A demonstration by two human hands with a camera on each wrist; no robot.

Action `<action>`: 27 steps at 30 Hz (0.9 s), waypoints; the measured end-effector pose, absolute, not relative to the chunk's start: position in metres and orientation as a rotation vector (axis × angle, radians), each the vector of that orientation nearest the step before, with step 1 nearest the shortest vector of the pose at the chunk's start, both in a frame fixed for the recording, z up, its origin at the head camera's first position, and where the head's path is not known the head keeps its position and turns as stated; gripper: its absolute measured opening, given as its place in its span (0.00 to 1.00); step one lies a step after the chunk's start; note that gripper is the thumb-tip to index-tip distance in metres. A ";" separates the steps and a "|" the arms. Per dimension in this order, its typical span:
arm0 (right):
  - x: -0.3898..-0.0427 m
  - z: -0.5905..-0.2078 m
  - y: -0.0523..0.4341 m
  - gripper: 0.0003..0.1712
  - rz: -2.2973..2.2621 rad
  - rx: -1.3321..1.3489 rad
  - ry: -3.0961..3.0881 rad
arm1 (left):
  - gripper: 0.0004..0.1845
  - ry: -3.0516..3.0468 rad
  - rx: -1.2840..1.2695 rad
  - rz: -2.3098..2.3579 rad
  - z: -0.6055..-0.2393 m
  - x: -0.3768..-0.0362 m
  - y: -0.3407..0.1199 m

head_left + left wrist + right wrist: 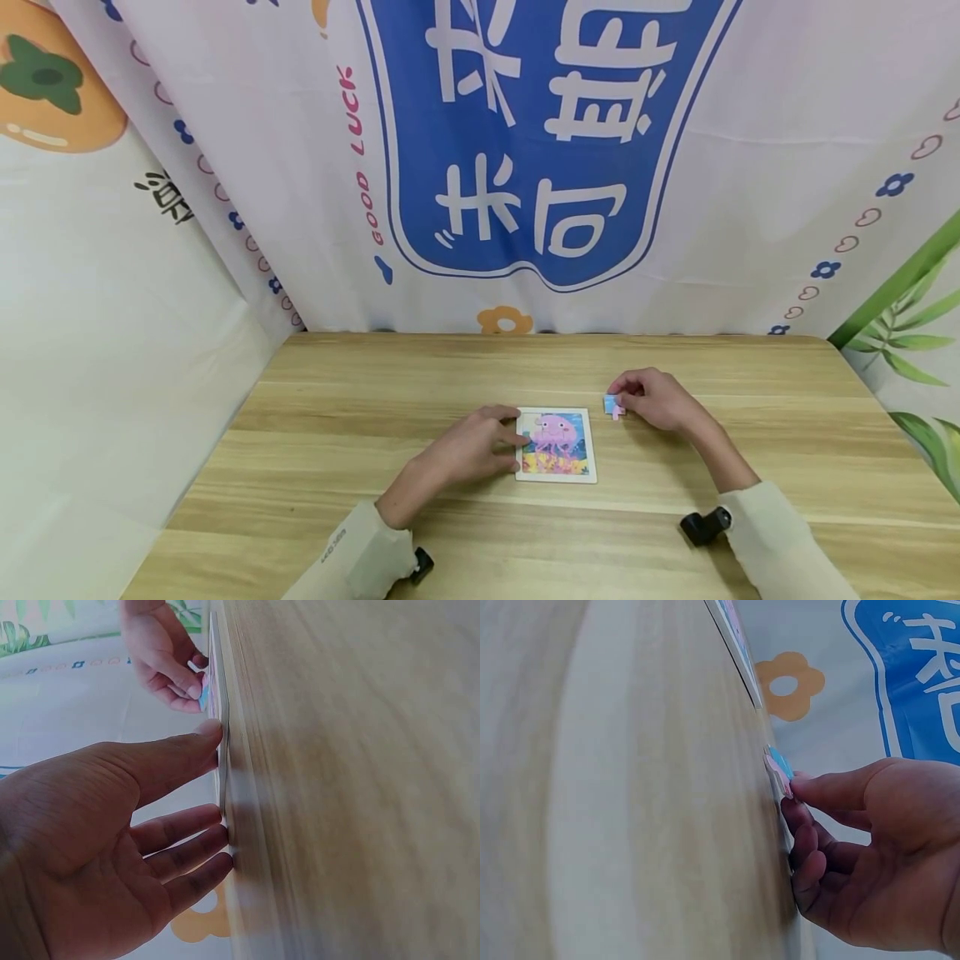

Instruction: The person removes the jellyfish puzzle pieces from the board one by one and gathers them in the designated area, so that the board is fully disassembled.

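Observation:
A square jigsaw puzzle (pixel 555 445) with a white frame lies flat on the table, showing a pink jellyfish over yellow and blue seabed. Its upper left corner shows a pale bare patch. My left hand (pixel 480 444) rests at the frame's left side, fingers fairly straight, one fingertip reaching over the picture. In the left wrist view, the thumb (pixel 208 729) lies along the frame's edge. Right of the puzzle, my right hand (pixel 658 400) pinches a small blue and pink puzzle piece (pixel 611 405) between thumb and fingers. The right wrist view has this piece (pixel 778 771) tilted close over the tabletop.
The wooden table (pixel 337 417) reaches back to a printed curtain (pixel 300 208) with a blue sign pattern. Another white cloth (pixel 90 350) hangs along the left side. Small black devices are strapped at both cuffs, one (pixel 705 527) by the right sleeve.

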State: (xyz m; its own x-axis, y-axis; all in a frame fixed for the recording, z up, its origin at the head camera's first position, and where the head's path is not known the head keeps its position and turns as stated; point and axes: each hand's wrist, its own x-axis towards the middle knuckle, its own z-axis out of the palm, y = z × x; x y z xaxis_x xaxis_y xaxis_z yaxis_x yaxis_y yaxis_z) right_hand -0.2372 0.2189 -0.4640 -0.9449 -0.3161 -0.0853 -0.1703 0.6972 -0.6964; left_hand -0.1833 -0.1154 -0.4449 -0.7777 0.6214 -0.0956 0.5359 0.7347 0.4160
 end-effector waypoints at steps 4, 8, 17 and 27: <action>-0.237 -0.464 0.218 0.08 -1.076 -0.389 2.709 | 0.19 2.711 0.926 0.543 -0.446 -0.183 -0.115; -0.237 -0.463 0.218 0.08 -1.088 -0.386 2.704 | 0.19 2.710 0.926 0.545 -0.446 -0.183 -0.116; -0.235 -0.464 0.217 0.09 -1.093 -0.415 2.705 | 0.19 2.710 0.922 0.542 -0.446 -0.183 -0.116; -0.234 -0.462 0.215 0.09 -1.079 -0.415 2.713 | 0.19 2.715 0.916 0.544 -0.447 -0.183 -0.116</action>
State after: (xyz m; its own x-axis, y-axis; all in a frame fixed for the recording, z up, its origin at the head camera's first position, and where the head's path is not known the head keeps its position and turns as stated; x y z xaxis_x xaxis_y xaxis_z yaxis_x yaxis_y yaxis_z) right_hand -0.2345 0.2153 -0.4623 -0.9423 -0.3265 -0.0742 -0.1864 0.6954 -0.6940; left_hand -0.1835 -0.1160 -0.4471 -0.7801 0.6189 -0.0916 0.5358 0.7364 0.4130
